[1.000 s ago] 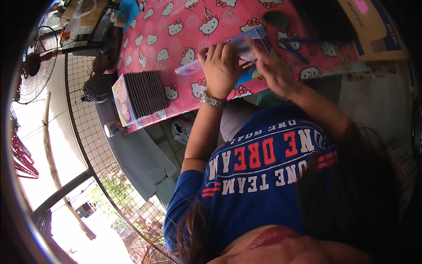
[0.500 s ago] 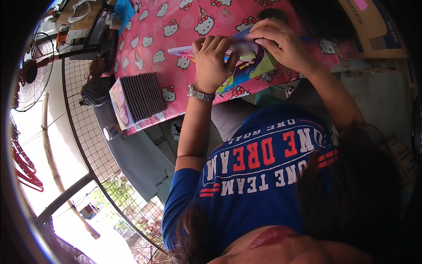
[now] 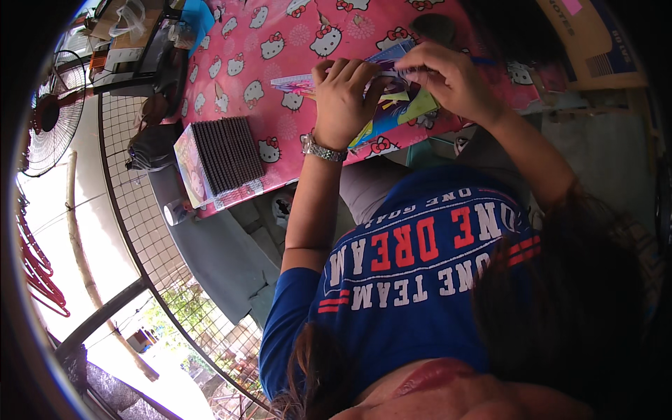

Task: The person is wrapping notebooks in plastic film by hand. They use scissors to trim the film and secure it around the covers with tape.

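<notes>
- From where I stand, the left hand (image 3: 343,98) is closed over a colourful booklet (image 3: 297,82), whose left end pokes out past the knuckles; the booklet sits over the near part of the pink worktop (image 3: 290,133), seemingly tilted rather than flat.
- The right hand (image 3: 448,80) is at the booklet's other end, fingers curled in towards the thumb; I can't fairly tell whether that grip has anything in it, as the spot is small and half covered.
- Were the left grip to slacken, the booklet could twist or slip, since I see nothing else plainly steadying it; a sharp tug from the right could, I'd judge, crease or tear a thin page.
- A blue and green printed cover (image 3: 381,129) lies right below the hands, near the worktop's front edge; a low wrist could drag it askew or nudge it over.
- The stack of spiral-bound notebooks (image 3: 227,154) stands at the left front corner, apart from the left wrist; a wide swing of that forearm could topple it.
- Beyond the right hand, a dark rounded thing (image 3: 432,29) and a slim blue thing (image 3: 483,61) crowd its reach; a cardboard box (image 3: 595,52) closes off the right side; a fan (image 3: 52,112) stands well apart, to the left.
</notes>
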